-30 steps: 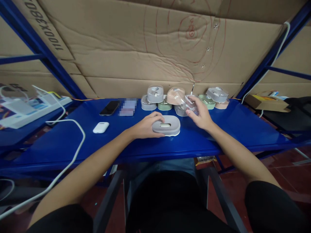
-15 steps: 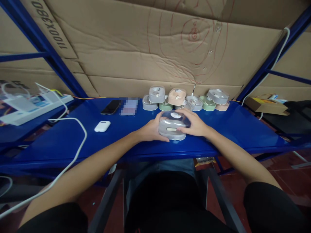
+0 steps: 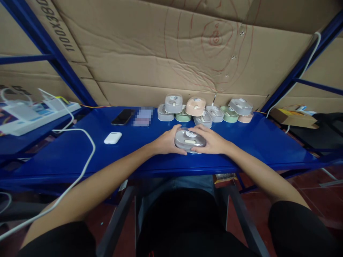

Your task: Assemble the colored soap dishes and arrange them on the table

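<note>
A grey oval box with a clear lid, a white round sticker and a pale latch (image 3: 189,141) rests near the front of the blue table. My left hand (image 3: 169,141) is closed round its left side, with the thumb along the front. On the right, my right hand (image 3: 211,140) grips the lid, fingers over the top and thumb at the front by the latch. The lid sits low on the base. Behind my hands, similar boxes in grey, pink (image 3: 195,106) and green (image 3: 229,114) stand grouped, some stacked on others.
A white earphone case (image 3: 113,138), a dark phone (image 3: 122,117) and a blurred-out flat item (image 3: 143,117) lie left on the blue table (image 3: 144,162). A white cable (image 3: 89,139) crosses the left side. Cardboard (image 3: 128,46) stands behind, and an open carton (image 3: 293,118) is at right.
The clear lid has come down onto the grey base, pressed by my right hand. My left hand has kept its hold on the left side.
</note>
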Demonstrator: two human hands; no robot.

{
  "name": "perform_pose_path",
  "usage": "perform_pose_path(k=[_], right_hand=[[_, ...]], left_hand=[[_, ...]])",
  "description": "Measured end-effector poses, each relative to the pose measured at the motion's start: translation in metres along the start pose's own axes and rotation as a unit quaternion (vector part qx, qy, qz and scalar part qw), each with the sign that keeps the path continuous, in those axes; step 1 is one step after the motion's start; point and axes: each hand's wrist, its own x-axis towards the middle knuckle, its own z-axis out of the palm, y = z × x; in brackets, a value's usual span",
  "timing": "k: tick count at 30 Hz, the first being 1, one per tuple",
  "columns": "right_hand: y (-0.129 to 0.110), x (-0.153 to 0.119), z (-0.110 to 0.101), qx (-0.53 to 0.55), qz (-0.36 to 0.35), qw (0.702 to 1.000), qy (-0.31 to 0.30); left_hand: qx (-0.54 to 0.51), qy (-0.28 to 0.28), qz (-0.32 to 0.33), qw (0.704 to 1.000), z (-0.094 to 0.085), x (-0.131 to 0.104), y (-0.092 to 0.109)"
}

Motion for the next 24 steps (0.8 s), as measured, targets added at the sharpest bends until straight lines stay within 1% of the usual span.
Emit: perform_pose_path(k=[3, 7, 12, 16, 20, 24], right_hand=[[0.000, 0.000, 0.001, 0.000, -0.003, 1.000, -0.003], [-0.001, 0.001, 0.004, -0.010, -0.008, 1.000, 0.000], [-0.002, 0.003, 0.007, -0.027, -0.007, 1.000, 0.002], [-0.006, 0.004, 0.006, -0.058, -0.003, 0.998, -0.006], [-0.010, 0.005, 0.005, -0.084, -0.005, 0.996, -0.011], [-0.011, 0.005, 0.005, -0.103, -0.013, 0.995, -0.005]], left_hand=[[0.006, -0.005, 0.023, 1.000, -0.003, 0.000, 0.002], [-0.005, 0.009, 0.060, 0.998, -0.003, 0.001, 0.001], [-0.004, 0.009, 0.055, 0.998, -0.003, 0.001, -0.002], [0.003, 0.001, 0.039, 0.999, -0.004, 0.000, 0.001], [-0.009, -0.027, 0.018, 0.999, -0.008, -0.001, 0.004], [-0.026, -0.058, 0.037, 0.997, -0.015, 0.000, 0.001]])
